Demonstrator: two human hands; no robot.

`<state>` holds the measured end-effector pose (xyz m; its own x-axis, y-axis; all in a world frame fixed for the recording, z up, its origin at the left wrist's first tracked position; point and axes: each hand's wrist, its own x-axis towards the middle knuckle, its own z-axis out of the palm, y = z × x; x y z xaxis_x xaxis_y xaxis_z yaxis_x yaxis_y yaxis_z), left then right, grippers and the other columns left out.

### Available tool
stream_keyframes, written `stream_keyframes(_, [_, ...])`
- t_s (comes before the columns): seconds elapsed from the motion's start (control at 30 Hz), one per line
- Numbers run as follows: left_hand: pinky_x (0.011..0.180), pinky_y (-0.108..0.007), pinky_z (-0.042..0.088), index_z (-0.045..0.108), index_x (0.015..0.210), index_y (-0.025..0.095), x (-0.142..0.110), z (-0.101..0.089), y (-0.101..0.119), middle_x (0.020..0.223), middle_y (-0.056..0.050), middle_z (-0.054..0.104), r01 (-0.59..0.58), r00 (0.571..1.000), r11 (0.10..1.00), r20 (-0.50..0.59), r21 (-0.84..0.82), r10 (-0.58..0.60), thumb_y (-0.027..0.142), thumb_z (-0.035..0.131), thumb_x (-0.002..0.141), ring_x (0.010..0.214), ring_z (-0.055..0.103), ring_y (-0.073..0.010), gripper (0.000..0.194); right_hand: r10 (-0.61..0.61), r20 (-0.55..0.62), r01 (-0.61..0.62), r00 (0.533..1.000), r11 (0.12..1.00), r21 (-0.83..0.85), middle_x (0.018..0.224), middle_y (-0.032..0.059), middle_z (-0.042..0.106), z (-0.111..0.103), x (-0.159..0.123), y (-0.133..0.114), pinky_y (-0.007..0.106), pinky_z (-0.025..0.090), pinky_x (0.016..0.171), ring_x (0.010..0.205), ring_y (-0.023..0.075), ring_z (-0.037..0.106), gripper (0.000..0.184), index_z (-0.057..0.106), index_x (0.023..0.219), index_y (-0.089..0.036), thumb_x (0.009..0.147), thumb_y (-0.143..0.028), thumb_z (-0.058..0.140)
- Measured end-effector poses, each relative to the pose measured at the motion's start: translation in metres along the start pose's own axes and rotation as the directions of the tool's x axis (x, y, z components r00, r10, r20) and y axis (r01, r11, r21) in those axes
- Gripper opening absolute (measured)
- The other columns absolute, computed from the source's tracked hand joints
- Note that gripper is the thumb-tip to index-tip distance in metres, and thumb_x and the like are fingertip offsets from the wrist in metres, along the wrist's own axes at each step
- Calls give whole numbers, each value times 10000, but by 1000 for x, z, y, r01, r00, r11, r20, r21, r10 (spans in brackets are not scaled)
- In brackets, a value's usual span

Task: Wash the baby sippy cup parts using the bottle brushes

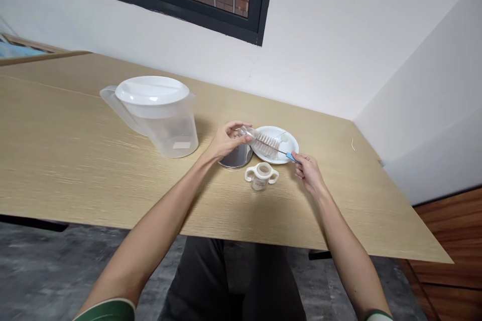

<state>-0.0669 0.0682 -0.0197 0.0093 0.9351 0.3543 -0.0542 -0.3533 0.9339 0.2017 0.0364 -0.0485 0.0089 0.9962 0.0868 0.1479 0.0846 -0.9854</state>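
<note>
My right hand (pixel 309 173) is closed round the blue handle of a bottle brush (pixel 268 144). The white bristles point left, toward my left hand (pixel 227 141). That hand grips a clear plastic piece (pixel 247 132) at the brush's far end; whether the bristles reach inside it I cannot tell. Below the brush stands a small clear baby bottle (pixel 260 180) with a cream two-handled collar and an open top. A white plate (pixel 294 145) lies behind the brush, with a small pale item on it. Under my left hand sits a shiny metal container (pixel 236 158), partly hidden.
To the left stands a large translucent pitcher (pixel 165 123) with a white lid and its handle facing left. A thin pale strip (pixel 353 145) lies on the wooden table (pixel 94 175) at the right. A white wall and a dark window frame rise behind.
</note>
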Motion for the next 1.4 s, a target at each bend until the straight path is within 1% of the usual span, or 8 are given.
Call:
stream_keyframes(0.07, [699,-298,528,713,919,131,0,4,0,906,-94,731,35,997,999,-71,13,-34,526,879,522,762,651,-185,584,-146,-58,143,988,988,-62,524,-89,335,0,1,0,228,250,430,442,75,283,375,540,733,-200,810,-550,648])
stream_keyframes(0.23, [597,-290,493,707,816,123,-1,6,-1,760,-73,697,112,974,994,-199,-7,-111,615,791,629,655,608,-165,532,-575,-15,508,818,734,-451,683,-24,555,1,-4,5,245,356,552,538,89,438,279,607,879,-187,831,-455,671])
stream_keyframes(0.47, [804,-388,491,703,1039,250,0,-5,5,1050,-38,737,48,997,999,-61,-17,-49,533,819,546,931,641,-223,579,-422,196,456,885,702,-547,558,-45,441,2,-6,10,236,300,528,517,93,397,416,529,681,-195,962,-491,451])
stream_keyframes(0.6, [869,-427,468,706,1009,316,-2,-1,12,1147,-27,721,69,997,997,-37,34,-68,572,795,516,1062,619,-254,563,-509,202,513,837,600,-614,675,-27,586,3,-8,11,238,345,570,549,106,476,308,605,953,-196,902,-499,579])
stream_keyframes(0.83, [885,-445,470,711,1006,319,0,-7,11,1158,-37,721,71,997,995,10,68,-71,631,795,530,1080,614,-274,575,-639,232,618,734,486,-617,726,34,660,-3,-5,11,253,395,620,612,129,553,274,658,907,-177,965,-397,505])
stream_keyframes(1.07, [762,-334,514,664,1179,169,13,-25,-13,985,-95,742,-23,993,992,-119,-127,8,624,820,605,774,660,-177,749,-682,70,577,728,555,-598,624,-15,574,-20,0,13,241,364,545,517,101,466,268,641,867,-173,957,-385,505])
stream_keyframes(1.23, [710,-284,495,659,1176,140,16,-33,-25,939,-91,725,-3,985,984,-171,176,33,573,804,652,775,641,-177,695,-648,-180,463,740,685,-562,657,0,600,-27,6,13,251,406,581,585,125,525,323,630,876,-172,961,-441,472])
stream_keyframes(1.4, [828,-354,482,671,1123,181,17,-43,-43,1092,-103,710,48,997,719,-80,694,11,458,760,711,909,647,-257,504,-621,-179,442,763,703,-557,684,13,621,-26,7,14,257,411,588,598,130,536,353,627,872,-172,955,-475,467])
